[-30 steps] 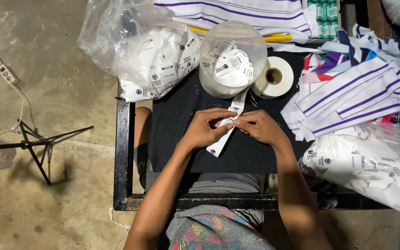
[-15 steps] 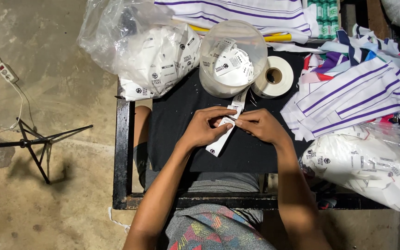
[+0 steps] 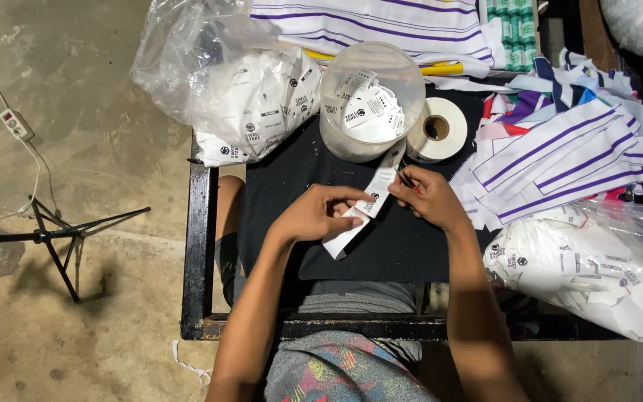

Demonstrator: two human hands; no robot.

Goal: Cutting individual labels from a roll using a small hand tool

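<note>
The label strip (image 3: pixel 370 205) appears light, thin and limp, likely a woven or printed tape; it would crease easily and is best pinched flat near the edge being worked. It is white with small dark print, running from 1 o'clock to 7 o'clock across the black cloth (image 3: pixel 292 179), below the tub (image 3: pixel 371 100). Left hand (image 3: pixel 314 216) pinches its lower part; right hand (image 3: pixel 429 197) pinches its upper part, also gripping a small dark tool.

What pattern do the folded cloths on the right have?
White cloths with purple stripes, seen in the head view.
</note>
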